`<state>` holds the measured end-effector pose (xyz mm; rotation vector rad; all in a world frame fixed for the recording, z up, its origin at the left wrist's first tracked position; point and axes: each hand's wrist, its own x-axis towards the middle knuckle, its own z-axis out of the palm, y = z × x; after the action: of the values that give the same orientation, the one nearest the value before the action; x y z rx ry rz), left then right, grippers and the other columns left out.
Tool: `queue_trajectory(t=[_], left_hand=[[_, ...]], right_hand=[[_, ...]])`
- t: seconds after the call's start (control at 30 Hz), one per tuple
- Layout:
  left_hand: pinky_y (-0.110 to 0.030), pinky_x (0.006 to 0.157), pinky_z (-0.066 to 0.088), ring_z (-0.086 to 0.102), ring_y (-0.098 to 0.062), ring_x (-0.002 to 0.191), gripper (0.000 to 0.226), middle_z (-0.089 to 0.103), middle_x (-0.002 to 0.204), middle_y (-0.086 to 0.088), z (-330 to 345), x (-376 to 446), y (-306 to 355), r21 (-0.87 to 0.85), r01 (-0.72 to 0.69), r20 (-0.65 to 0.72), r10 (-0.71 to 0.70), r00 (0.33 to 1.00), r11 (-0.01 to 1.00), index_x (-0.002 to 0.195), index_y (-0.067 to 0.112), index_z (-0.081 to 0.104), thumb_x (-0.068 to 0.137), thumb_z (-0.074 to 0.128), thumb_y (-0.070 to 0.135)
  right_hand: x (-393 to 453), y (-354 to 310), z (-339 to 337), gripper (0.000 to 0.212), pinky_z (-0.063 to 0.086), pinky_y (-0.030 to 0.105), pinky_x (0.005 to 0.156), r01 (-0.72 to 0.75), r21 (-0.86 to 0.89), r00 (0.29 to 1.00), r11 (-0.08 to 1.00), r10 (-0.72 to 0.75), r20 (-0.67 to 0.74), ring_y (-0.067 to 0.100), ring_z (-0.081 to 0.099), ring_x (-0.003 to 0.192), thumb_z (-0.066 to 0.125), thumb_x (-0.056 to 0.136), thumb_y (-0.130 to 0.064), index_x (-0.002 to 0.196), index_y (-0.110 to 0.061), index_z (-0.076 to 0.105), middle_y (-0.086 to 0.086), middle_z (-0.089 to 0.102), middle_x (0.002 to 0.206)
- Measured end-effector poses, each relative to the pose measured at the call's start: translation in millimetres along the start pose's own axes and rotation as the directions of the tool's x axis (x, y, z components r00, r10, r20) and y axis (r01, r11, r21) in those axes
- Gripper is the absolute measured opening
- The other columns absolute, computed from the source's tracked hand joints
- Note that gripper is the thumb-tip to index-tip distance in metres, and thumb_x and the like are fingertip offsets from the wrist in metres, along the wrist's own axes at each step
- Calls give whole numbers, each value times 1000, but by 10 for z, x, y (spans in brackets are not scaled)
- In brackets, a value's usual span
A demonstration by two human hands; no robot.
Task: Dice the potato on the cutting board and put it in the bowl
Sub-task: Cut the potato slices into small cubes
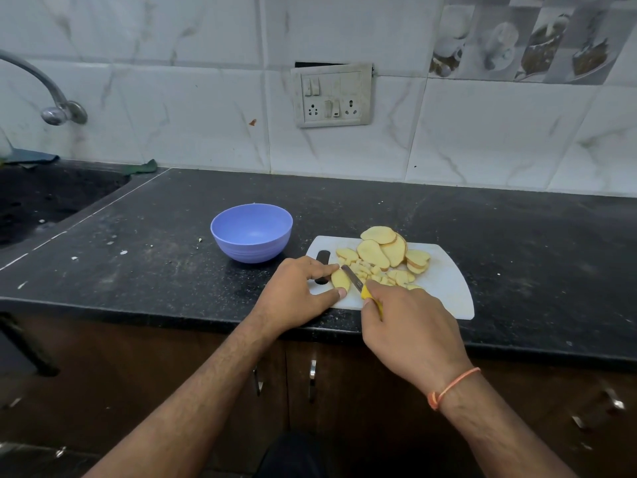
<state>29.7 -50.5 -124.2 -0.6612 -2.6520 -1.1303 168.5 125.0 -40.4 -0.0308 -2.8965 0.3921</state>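
A white marble-look tiled wall with a grubby switch-and-socket plate [332, 94] backs the black speckled stone tabletop [517, 243] I am working at, with a dark sink [51, 198] sunk into its far left corner. Near the front edge lies the white plastic cutting board [448, 288], and just off its left end stands the empty lavender plastic bowl [251, 232].

My right hand [410, 326] has its grip closed round the yellow handle of a small knife [356, 282], blade angled down into a pale yellow potato slice [340, 279] at the board's left end. My left hand [298, 293] pins that slice, index finger on its far edge, thumb on its near edge.

To do this well, I judge I should keep the left fingertips tucked back from the blade, cut strips first, then cross them into even cubes.

The potato is peeled-looking flesh with thin tan skin at the rims: a leaning stack of oval slices [382, 248] at the board's far edge, a small heap of cubes [372, 272] in the middle. Most remains undiced, I reckon.
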Motion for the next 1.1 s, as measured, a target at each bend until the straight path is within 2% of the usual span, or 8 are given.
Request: queue_trajectory(t=[0.13, 0.27, 0.43, 0.6, 0.9, 1.0, 1.1], left_hand=[[-20, 92, 48, 62, 2, 109, 54, 72, 117, 19, -1, 8, 18, -36, 12, -13, -12, 1000, 999, 132, 34, 74, 82, 88, 49], [-16, 91, 45, 63, 2, 109, 55, 72, 122, 17, -18, 18, 37, -52, 24, 5, -24, 1000, 998, 132, 33, 75, 81, 89, 47], [-9, 89, 41, 63, 4, 109, 56, 72, 121, 18, -25, 21, 43, -60, 49, 4, -48, 999, 997, 131, 33, 75, 79, 90, 48], [-16, 91, 46, 64, 5, 108, 56, 73, 119, 20, -34, 16, 44, -75, 72, 10, -72, 997, 995, 129, 33, 77, 77, 91, 50], [-11, 90, 44, 64, 8, 109, 56, 73, 118, 21, -74, -10, 37, -68, 49, 43, -46, 998, 996, 131, 33, 75, 80, 89, 51], [-14, 91, 45, 64, 7, 110, 52, 73, 116, 20, -80, -16, 27, -72, 36, 53, -32, 998, 997, 132, 33, 75, 84, 86, 48], [-14, 91, 44, 63, 6, 111, 51, 73, 119, 19, -83, -12, 34, -67, 25, 61, -21, 998, 997, 134, 34, 73, 86, 84, 47]], right_hand=[[48, -40, 36, 43, 44, 34, 63, 9, -35, 1000, 999, -9, 0, 17, 55, 83, 36, 105, -43, 142, -33, 55, -7, 67, 96], [102, -91, 55, 29, 30, 32, 51, 25, -90, 999, 996, -22, 36, 16, 52, 74, 37, 103, -38, 114, -31, 62, -7, 57, 80], [68, -109, 46, 25, 28, 32, 52, 62, -122, 997, 991, -55, 57, 16, 52, 74, 38, 104, -37, 114, -30, 59, -7, 55, 80], [-103, -74, -27, 22, 24, 31, 51, 87, -149, 995, 985, -80, 56, 18, 50, 74, 34, 104, -37, 108, -29, 54, -7, 49, 78], [-246, -31, -129, 14, 24, 30, 51, 83, -110, 996, 990, -79, 45, 15, 47, 71, 33, 105, -39, 98, -32, 44, -8, 47, 75], [-243, 0, -132, 24, 26, 30, 51, 83, -84, 996, 993, -84, -1, 11, 45, 68, 32, 105, -40, 111, -32, 55, -9, 47, 73], [-191, 13, -133, 32, 29, 31, 52, 89, -67, 995, 994, -91, -33, 11, 50, 71, 32, 106, -41, 123, -33, 58, -10, 52, 76]])
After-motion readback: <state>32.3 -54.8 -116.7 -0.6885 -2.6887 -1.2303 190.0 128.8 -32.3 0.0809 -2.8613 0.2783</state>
